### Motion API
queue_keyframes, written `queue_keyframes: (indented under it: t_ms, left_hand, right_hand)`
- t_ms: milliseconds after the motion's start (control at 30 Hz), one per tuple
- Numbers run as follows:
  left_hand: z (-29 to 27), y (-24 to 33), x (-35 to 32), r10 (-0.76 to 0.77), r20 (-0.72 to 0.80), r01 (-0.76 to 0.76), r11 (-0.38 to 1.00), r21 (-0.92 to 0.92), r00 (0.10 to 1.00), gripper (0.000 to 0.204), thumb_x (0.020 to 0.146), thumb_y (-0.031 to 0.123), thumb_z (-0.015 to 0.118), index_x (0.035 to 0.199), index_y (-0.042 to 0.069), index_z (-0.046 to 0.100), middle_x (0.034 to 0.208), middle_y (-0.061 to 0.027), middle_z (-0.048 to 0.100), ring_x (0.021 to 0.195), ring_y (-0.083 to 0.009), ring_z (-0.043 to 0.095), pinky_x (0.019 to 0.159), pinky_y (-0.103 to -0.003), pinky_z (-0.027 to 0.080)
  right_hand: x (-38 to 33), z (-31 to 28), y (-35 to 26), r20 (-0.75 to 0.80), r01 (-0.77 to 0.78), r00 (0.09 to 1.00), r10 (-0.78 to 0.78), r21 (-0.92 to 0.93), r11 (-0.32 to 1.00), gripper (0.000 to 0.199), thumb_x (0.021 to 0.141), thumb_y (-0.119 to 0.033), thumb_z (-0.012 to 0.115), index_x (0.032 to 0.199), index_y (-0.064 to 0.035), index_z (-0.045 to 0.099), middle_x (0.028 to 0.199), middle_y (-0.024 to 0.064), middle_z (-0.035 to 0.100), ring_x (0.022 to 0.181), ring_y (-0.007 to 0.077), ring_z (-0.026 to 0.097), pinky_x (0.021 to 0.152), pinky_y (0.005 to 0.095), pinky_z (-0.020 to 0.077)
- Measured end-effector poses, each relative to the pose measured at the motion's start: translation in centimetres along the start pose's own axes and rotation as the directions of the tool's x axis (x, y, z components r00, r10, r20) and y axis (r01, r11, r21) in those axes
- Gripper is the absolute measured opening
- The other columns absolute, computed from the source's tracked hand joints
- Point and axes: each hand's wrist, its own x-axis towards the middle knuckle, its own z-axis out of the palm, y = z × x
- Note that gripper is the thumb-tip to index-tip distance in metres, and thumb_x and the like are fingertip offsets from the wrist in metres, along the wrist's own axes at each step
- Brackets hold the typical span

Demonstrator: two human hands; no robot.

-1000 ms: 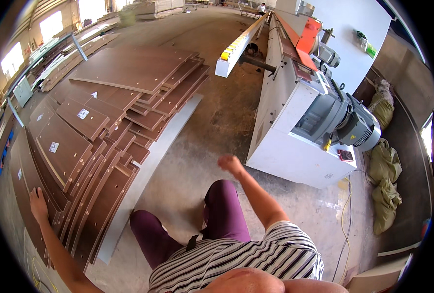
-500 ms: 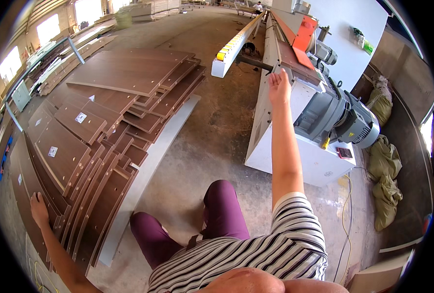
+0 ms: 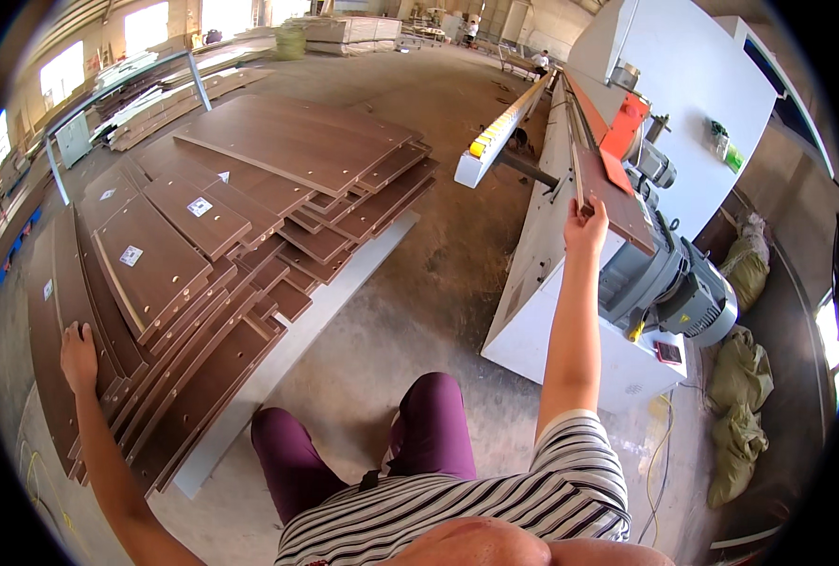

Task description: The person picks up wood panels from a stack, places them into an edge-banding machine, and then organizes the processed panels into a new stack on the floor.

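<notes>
A brown wood panel (image 3: 615, 209) pokes out of the white machine's near end, beside an orange guard. My right hand (image 3: 586, 226), arm stretched out, is at the panel's near left corner, with its fingers curled against the end. On the left, a wide stack of brown panels (image 3: 278, 141) with drilled holes along their edges fans out over a pale board (image 3: 344, 288). Several have small white labels. My left hand (image 3: 79, 358) rests on the outermost brown panel (image 3: 51, 325), fingers loosely bent and not gripping it.
A roller rail (image 3: 509, 127) with yellow rollers runs along the machine's left. Grey motors (image 3: 688, 288) and a small red-edged device (image 3: 667, 353) sit at its near end. Filled sacks (image 3: 742, 368) line the right wall. Cables (image 3: 663, 453) cross the floor. People are far back.
The panel on the machine sticks out farther toward me. My right hand has gone from open beside the machine to its end. My left hand stays on the stack; the view has shifted.
</notes>
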Motion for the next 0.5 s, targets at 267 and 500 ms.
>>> queue_keyframes:
  t_ms: [267, 500]
  left_hand:
    - [-0.5, 0.0, -1.0, -0.057, -0.026, 0.057, 0.998, 0.017, 0.998, 0.046, 0.099, 0.038, 0.039, 0.127, 0.004, 0.055, 0.135, -0.0184, 0.051, 0.125, -0.0342, 0.047, 0.104, -0.043, 0.039]
    - [0.6, 0.7, -0.4, 0.142, -0.162, -0.131, 0.988, 0.077, 0.977, 0.039, 0.095, 0.037, 0.042, 0.105, 0.006, 0.063, 0.108, -0.0147, 0.063, 0.103, -0.0352, 0.060, 0.088, -0.049, 0.049]
  right_hand:
    - [-15.4, 1.9, -3.9, 0.290, -0.094, 0.954, 0.081, 0.029, 0.995, 0.041, 0.085, 0.004, 0.054, 0.125, 0.0085, 0.044, 0.127, 0.0235, 0.052, 0.120, 0.0448, 0.050, 0.110, 0.0514, 0.0394]
    - [-24.6, 3.8, -2.1, 0.620, -0.489, 0.687, 0.379, 0.008, 0.872, 0.062, 0.084, 0.005, 0.056, 0.141, 0.0070, 0.031, 0.148, 0.0261, 0.031, 0.138, 0.0466, 0.025, 0.114, 0.0500, 0.0338]
